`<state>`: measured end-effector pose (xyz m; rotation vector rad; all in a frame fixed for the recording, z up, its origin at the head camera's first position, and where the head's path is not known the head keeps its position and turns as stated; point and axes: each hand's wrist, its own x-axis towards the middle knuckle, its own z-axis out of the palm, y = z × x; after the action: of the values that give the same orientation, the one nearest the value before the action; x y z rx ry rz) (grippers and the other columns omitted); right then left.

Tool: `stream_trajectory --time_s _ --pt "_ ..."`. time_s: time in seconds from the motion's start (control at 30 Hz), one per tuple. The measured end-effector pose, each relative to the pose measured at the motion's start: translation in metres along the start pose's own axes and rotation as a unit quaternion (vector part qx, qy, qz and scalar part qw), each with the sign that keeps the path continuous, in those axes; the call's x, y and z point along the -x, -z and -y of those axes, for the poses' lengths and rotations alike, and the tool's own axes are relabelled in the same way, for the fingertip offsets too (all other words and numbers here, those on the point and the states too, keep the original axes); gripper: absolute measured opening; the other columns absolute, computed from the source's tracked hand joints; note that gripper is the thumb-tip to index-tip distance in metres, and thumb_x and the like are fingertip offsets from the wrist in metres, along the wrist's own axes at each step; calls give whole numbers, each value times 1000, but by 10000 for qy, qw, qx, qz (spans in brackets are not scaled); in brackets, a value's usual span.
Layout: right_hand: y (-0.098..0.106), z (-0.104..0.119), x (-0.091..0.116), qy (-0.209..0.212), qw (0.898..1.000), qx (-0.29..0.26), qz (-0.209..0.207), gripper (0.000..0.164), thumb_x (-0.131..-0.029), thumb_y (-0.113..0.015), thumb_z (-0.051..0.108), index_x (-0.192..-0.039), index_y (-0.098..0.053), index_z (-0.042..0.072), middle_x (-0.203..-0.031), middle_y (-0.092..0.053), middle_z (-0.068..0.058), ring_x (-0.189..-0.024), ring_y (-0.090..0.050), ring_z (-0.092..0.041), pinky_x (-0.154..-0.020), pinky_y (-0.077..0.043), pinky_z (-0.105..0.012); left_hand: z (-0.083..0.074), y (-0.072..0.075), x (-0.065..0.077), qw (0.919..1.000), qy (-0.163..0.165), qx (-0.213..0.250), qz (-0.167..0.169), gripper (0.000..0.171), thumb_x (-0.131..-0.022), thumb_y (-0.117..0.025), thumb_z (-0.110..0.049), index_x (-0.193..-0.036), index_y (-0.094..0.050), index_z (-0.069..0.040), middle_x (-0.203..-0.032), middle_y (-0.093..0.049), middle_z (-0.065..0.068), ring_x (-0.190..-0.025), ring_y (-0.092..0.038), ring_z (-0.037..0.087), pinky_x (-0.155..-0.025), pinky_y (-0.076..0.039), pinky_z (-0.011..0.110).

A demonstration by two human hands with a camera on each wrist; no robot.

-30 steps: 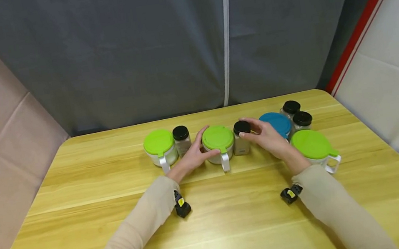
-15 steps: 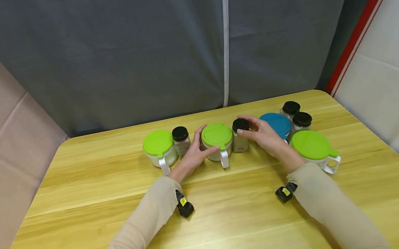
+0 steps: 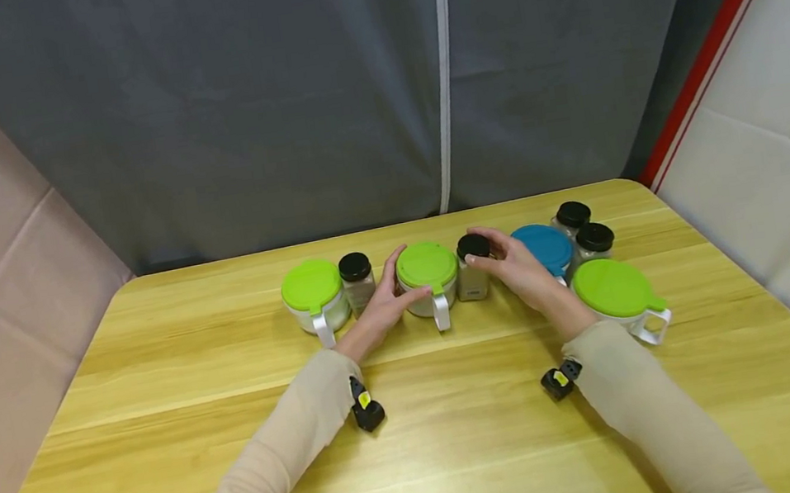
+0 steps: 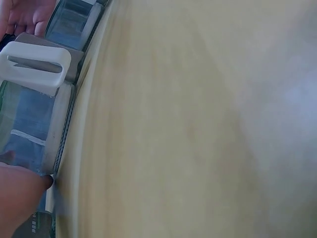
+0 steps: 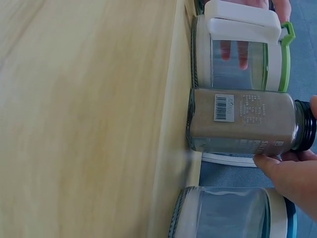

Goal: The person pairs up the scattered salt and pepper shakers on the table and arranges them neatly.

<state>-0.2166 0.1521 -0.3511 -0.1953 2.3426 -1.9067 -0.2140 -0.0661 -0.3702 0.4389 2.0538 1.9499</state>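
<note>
My left hand (image 3: 382, 308) holds the middle glass jar with a green lid (image 3: 426, 264), thumb across its front near the white handle (image 4: 37, 64) and fingers along its left side. Just right of it stands a square spice jar (image 5: 242, 119) with a black cap (image 3: 473, 246) and brown-grey contents. My right hand (image 3: 521, 270) grips that spice jar near its cap, thumb in front and fingers behind. In the right wrist view the spice jar is upright, right beside the green-lidded jar, and left-hand fingers show through the jar's glass.
Left of the middle jar stand another black-capped jar (image 3: 357, 281) and a green-lidded jar (image 3: 312, 289). On the right are a blue-lidded jar (image 3: 543, 248), two black-capped jars (image 3: 573, 215) and a third green-lidded jar (image 3: 613, 287). A grey curtain (image 3: 258, 115) hangs behind the wooden table (image 3: 423, 459).
The middle green-lidded jar and the spice jar have slid slightly toward the back of the table, each in its hand. The other jars keep their places.
</note>
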Motion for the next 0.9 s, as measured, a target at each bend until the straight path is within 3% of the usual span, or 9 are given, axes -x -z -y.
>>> stream_trajectory --time_s 0.23,0.4,0.63,0.9 --pt "2 6 1 328 9989 332 -57 53 -88 -56 14 -135 -32 4 -136 -31 -12 -125 -26 -21 -101 -22 -34 -6 -7 4 9989 -328 -319 -106 83 -84 -57 -6 -142 3 -12 -146 1 9 -130 -3 20 -103 -4 35" --pt "7 20 7 583 9967 568 -73 55 -89 -55 19 -136 -31 5 -138 -30 -8 -128 -20 -16 -102 -16 -31 -7 -11 7 9942 -686 -738 -375 83 -84 -58 -9 -142 1 -10 -145 0 11 -131 0 21 -103 -4 40" --pt "16 42 17 846 9956 327 -215 52 -89 -53 16 -136 -32 8 -137 -32 -6 -127 -21 -13 -102 -17 -29 15 -10 -3 9820 -1080 -1284 -865 81 -83 -61 -25 -142 -5 -23 -146 -3 6 -130 -2 16 -102 -9 44" --pt "31 63 29 1109 9901 702 -490 51 -89 -53 19 -135 -33 11 -135 -35 -4 -125 -26 -12 -102 -18 -29 -4 -22 13 9741 -1549 -1148 -1184 77 -84 -59 -16 -142 -9 -14 -145 -3 7 -130 0 19 -101 -7 48"
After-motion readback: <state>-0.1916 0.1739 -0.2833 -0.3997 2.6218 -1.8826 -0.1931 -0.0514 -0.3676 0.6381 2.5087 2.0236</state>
